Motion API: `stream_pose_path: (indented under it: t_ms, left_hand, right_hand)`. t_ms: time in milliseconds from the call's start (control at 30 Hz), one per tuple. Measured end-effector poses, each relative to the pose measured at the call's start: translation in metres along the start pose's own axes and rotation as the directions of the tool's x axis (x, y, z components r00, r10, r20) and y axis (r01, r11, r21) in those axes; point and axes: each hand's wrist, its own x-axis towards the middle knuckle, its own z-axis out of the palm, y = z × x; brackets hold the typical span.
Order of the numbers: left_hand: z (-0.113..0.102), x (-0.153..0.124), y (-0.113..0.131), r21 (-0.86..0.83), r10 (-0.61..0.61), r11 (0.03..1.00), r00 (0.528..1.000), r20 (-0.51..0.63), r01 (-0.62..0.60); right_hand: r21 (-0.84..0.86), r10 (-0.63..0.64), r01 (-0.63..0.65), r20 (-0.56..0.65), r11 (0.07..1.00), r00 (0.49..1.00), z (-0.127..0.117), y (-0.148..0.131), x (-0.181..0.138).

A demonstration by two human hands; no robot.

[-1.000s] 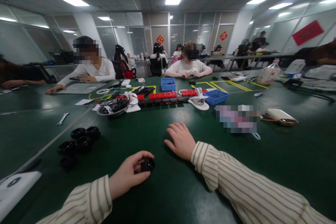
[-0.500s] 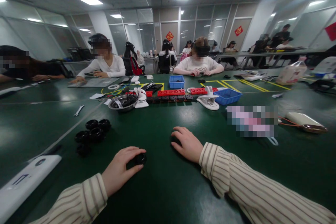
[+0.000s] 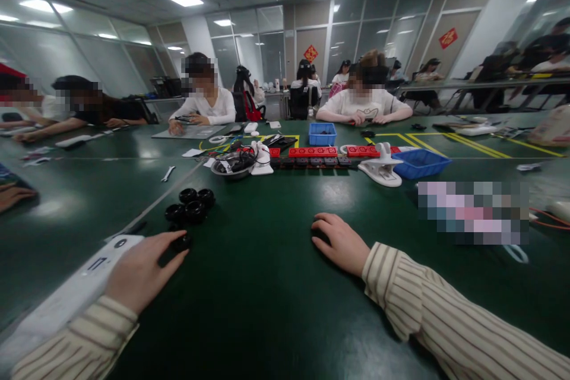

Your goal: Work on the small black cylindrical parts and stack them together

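My left hand (image 3: 140,270) reaches out to the left over the green table (image 3: 267,285). Its thumb and fingertips are closed on a small black round part (image 3: 182,242). That part sits just in front of a cluster of several similar black round parts (image 3: 190,205). My left wrist lies over a long white device (image 3: 66,300). My right hand (image 3: 342,244) rests palm down near the middle of the table. Its fingers are curled together over a dark spot that I cannot make out. Both sleeves are striped.
Further back are a metal bowl of black items (image 3: 234,165), red and black power strips (image 3: 314,154), a white clamp (image 3: 380,171), two blue bins (image 3: 322,133) (image 3: 418,163) and a small wrench (image 3: 168,173). Several people sit along the far and left sides.
My left hand has carried the black part leftward, up to the cluster of black parts. My right hand's fingers have curled. The view has turned left.
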Motion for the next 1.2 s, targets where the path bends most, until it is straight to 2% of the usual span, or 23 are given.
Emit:
stream_pose_path:
  t_ms: [100, 200, 333, 500, 733, 867, 1067, 1200]
  left_hand:
    - [-0.007, 0.011, -0.015, 0.163, -0.014, 0.986, 0.992, -0.129, 0.035]
    - [-0.006, 0.019, -0.022, 0.214, -0.054, 0.973, 0.985, -0.165, 0.089]
    - [-0.003, 0.021, -0.021, 0.252, -0.120, 0.956, 0.982, -0.145, 0.153]
    - [-0.003, 0.021, -0.019, 0.226, -0.092, 0.970, 0.996, -0.021, 0.094]
    - [-0.003, 0.032, -0.012, 0.269, -0.055, 0.962, 0.996, 0.072, 0.034]
    - [-0.001, 0.029, -0.017, 0.254, -0.071, 0.966, 0.996, 0.055, 0.055]
    - [0.000, 0.021, -0.022, 0.259, -0.084, 0.962, 0.996, -0.032, 0.090]
    - [0.002, 0.024, -0.026, 0.193, -0.098, 0.977, 0.995, 0.006, 0.095]
  right_hand:
    - [0.003, 0.001, -0.001, 0.000, 1.000, 1.000, 0.001, 0.001, 0.000]
    - [0.001, 0.009, -0.009, 0.001, 1.000, 1.000, 0.002, 0.001, 0.000]
    - [-0.003, 0.015, -0.015, 0.004, 1.000, 1.000, 0.002, 0.002, 0.000]
    - [0.001, 0.021, -0.021, 0.009, 1.000, 1.000, 0.002, 0.002, 0.002]
    - [-0.007, 0.006, -0.006, 0.019, 1.000, 1.000, 0.001, 0.001, 0.002]
    - [-0.008, 0.003, -0.003, 0.023, 1.000, 1.000, 0.000, 0.002, 0.001]
    - [-0.004, -0.005, 0.005, 0.027, 1.000, 1.000, 0.000, 0.003, 0.003]
    - [0.004, -0.018, 0.018, 0.027, 1.000, 0.999, 0.001, 0.004, 0.002]
